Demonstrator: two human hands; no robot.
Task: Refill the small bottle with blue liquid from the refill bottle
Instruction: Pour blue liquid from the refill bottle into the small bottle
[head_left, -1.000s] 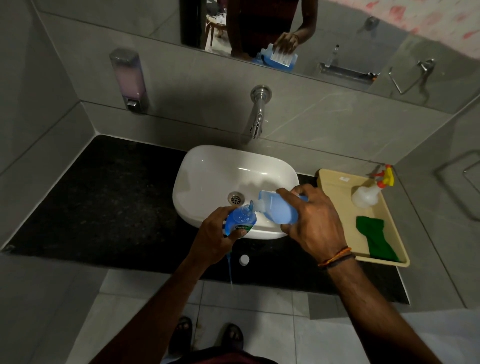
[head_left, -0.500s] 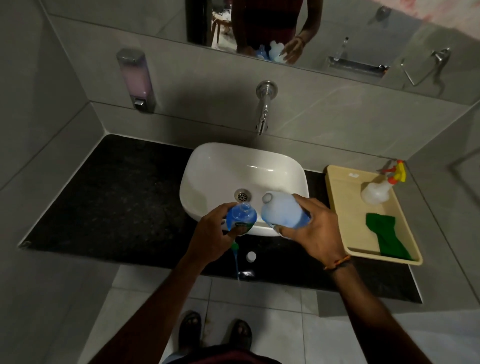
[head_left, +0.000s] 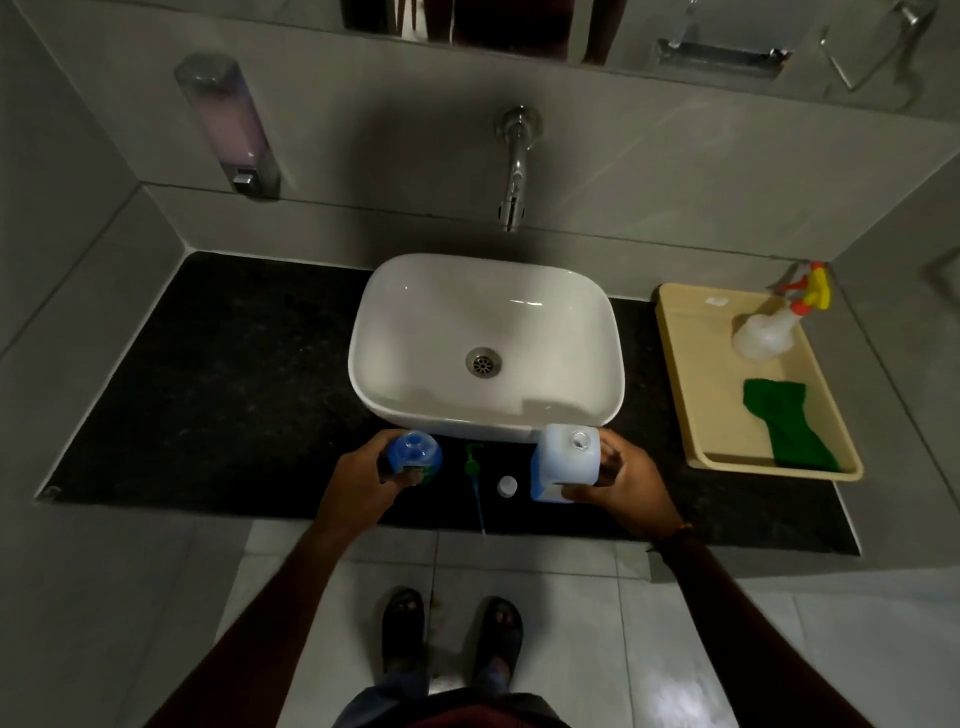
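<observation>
**Both bottles uncapped on the counter edge**

Risk of tipping or spilling: open necks, near the edge of black stone counter (head_left: 218, 374).

- White ceramic basin (head_left: 485, 343) just behind.
- Pale squarish refill bottle (head_left: 566, 460), upright, gripped by right hand (head_left: 631, 486).
- Small round blue bottle (head_left: 415, 454), upright, gripped by left hand (head_left: 363, 480).
- Between them, loose: green pump with tube (head_left: 475, 480), small white cap (head_left: 507, 486). Easily knocked off.

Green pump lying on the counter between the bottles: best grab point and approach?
Judging from the pose, pinch the green pump by its head end near the sink, coming straight down from above. It lies flat on the dark counter, its thin tube trailing off the front edge; the tube looks too slender to hold.
</observation>
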